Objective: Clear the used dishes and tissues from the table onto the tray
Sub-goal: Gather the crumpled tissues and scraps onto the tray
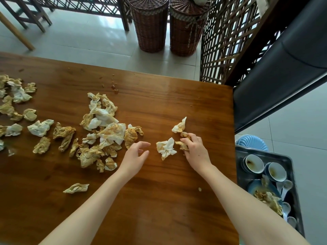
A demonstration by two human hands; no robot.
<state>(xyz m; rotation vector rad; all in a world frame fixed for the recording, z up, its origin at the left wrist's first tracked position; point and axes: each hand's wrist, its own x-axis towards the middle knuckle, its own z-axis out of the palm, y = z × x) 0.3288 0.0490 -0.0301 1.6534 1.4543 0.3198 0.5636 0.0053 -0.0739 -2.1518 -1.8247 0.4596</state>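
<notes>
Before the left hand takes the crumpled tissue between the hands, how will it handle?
The tissue is probably light and floppy: thin creased paper, likely squashing when pinched. Its irregular folds make rolling unlikely. Yellowish stains hint it may be damp and tear.

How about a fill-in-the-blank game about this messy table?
1. The right hand grips a crumpled ____.
2. The left hand holds ____.
3. The dirty bowls sit in the grey ____.
4. Two wicker ____ stand on the floor beyond the wooden table.
Missing words: tissue; nothing; tray; baskets.
</notes>
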